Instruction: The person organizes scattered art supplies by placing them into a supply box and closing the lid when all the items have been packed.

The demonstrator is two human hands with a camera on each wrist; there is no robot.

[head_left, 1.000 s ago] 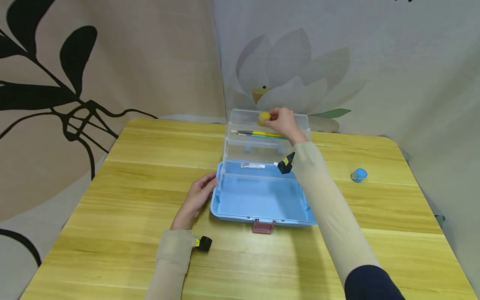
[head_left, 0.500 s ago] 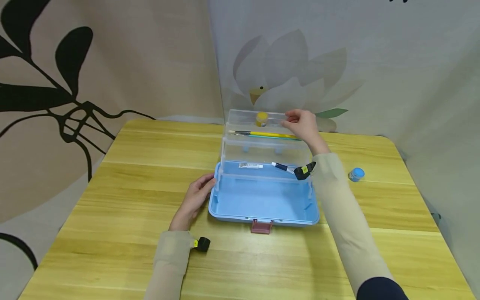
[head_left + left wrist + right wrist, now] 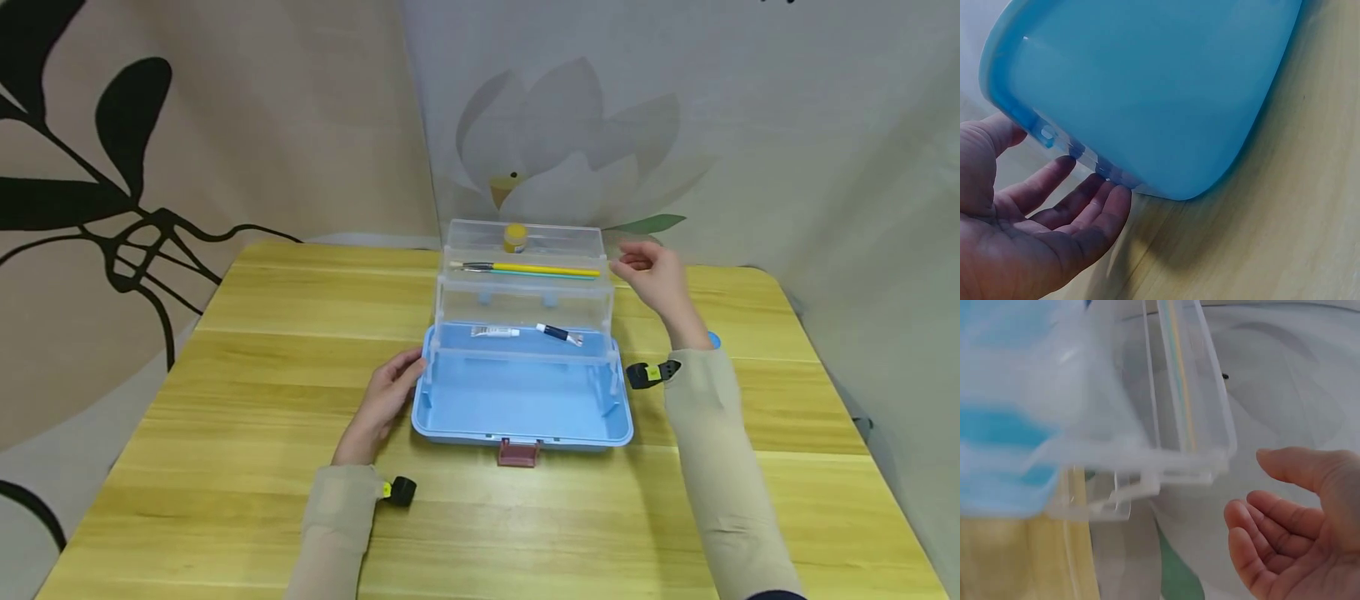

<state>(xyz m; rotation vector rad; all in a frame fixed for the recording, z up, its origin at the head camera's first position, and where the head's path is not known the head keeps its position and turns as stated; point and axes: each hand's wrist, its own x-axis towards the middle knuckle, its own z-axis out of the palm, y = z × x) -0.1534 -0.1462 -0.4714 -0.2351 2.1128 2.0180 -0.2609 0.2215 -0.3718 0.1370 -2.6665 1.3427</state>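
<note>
My left hand (image 3: 384, 400) rests against the left side of a light blue art box (image 3: 525, 408). In the left wrist view its fingertips touch the box's outer wall below the rim. The box stands unfolded, its clear trays (image 3: 525, 304) raised in steps at the back. A yellow paint jar (image 3: 514, 238) sits in the top tray, with paintbrushes (image 3: 536, 270) in the tray below. A white paint tube (image 3: 495, 332) and a dark-labelled paint tube (image 3: 558, 334) lie in the lowest tray. My right hand (image 3: 660, 283) hovers right of the trays, fingers loosely curled, holding nothing.
A blue-lidded jar (image 3: 715, 340) on the wooden table (image 3: 225, 467) is mostly hidden behind my right wrist. The box's dark pink latch (image 3: 518, 453) hangs at its front. A patterned cloth backdrop (image 3: 315, 125) stands behind the table.
My right hand has let go of the yellow paint jar in the top tray and moved right, away from the trays. My left hand has stayed at the box's side.
</note>
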